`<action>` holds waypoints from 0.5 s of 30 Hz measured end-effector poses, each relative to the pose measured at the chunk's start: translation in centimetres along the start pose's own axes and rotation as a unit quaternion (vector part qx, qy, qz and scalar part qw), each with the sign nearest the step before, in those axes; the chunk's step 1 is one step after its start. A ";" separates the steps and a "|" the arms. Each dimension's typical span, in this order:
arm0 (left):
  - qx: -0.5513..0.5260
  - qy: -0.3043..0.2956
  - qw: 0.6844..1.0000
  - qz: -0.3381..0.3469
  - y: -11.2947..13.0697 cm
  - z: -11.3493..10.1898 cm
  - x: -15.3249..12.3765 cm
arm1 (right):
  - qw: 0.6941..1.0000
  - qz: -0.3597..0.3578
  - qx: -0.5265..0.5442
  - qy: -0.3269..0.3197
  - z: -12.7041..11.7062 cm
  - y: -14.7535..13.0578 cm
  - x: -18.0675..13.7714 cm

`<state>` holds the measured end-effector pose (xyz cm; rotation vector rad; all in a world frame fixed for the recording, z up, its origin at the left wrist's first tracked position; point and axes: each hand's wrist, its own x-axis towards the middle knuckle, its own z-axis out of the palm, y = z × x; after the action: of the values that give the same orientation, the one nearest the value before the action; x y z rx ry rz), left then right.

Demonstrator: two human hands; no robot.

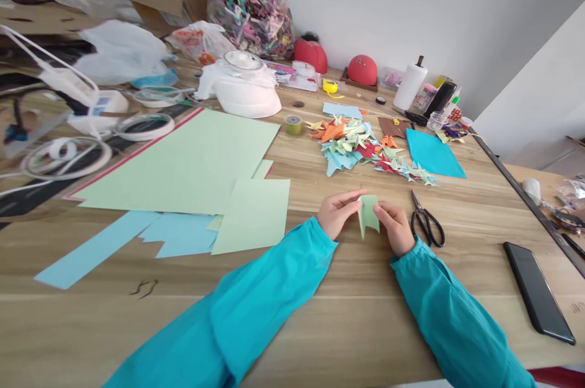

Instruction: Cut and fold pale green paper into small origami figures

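Between my two hands a small piece of light green paper [370, 212] is held up, folded with a crease down it. My left hand [337, 212] pinches its left edge near the top. On the other side my right hand [395, 225] grips the right edge between thumb and fingers. Black-handled scissors [427, 223] lie on the table just right of my right hand. Beyond the hands is a heap of folded paper cranes [350, 141] in green, orange, blue and red. Larger sheets of green paper [192, 162] lie to the left.
Blue paper strips [98, 248] stick out under the green sheets. A spool of thread [293, 125] stands behind. At the right lies a black phone [539, 290]; a turquoise sheet [436, 153] is farther back. Coiled cables [64, 153] and plastic bags [123, 50] crowd the left.
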<state>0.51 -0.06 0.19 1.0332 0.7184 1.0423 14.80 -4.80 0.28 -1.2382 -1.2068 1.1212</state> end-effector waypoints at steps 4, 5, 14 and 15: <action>-0.010 -0.005 1.000 -0.008 -0.6 -0.5 0.4 | 0.999 0.005 0.000 0.043 -0.4 0.7 0.1; -0.009 -0.004 1.000 -0.012 -0.7 -0.5 0.5 | 0.998 0.006 -0.006 0.054 -0.4 0.8 0.1; 0.045 0.055 0.997 -0.015 -0.4 0.0 0.3 | 0.997 -0.018 0.008 0.078 -0.4 0.7 0.2; 0.058 0.054 0.997 -0.011 -0.5 0.0 0.3 | 0.997 -0.012 0.015 0.074 -0.3 0.6 0.2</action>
<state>0.74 0.18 -0.25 1.0714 0.8851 1.0534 15.12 -4.61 -0.34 -1.2572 -1.0874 1.0079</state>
